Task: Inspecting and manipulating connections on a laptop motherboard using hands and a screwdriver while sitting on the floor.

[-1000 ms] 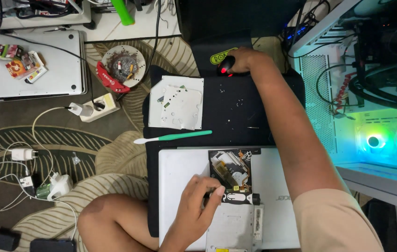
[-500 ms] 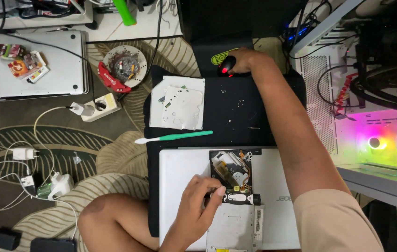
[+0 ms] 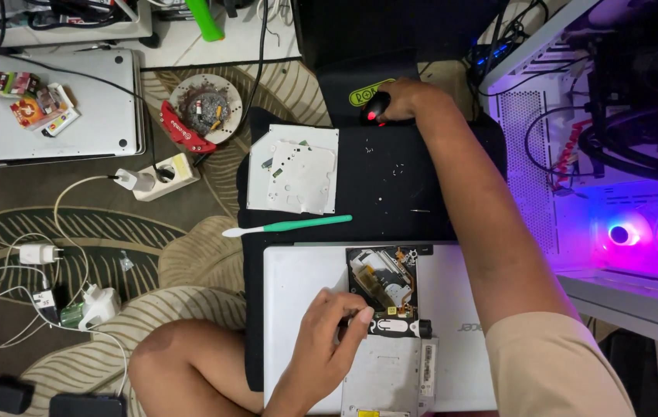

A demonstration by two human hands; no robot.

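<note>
My left hand (image 3: 333, 340) rests on a white closed laptop (image 3: 298, 278), with its fingertips pinched at the left edge of an opened optical drive (image 3: 391, 363). The drive's bare mechanism (image 3: 383, 282) shows just above my fingers. My right arm reaches up across a black mat (image 3: 391, 185), and my right hand (image 3: 410, 100) grips a black mouse (image 3: 375, 108) with a red light. A tool with a green handle and white head (image 3: 290, 226) lies on the mat's left edge, below a removed metal drive cover (image 3: 294, 170).
An open white computer case (image 3: 622, 154) with purple-lit fans stands at the right. On the patterned rug to the left are a silver laptop (image 3: 58, 108), a round dish of small parts (image 3: 205, 104), a power strip (image 3: 159, 177) and chargers with cables (image 3: 35, 253). My bare knee (image 3: 182, 363) is at the bottom.
The computer case lighting has shifted from green to pink to purple. Both hands stay where they were, with the left fingers barely moving on the drive.
</note>
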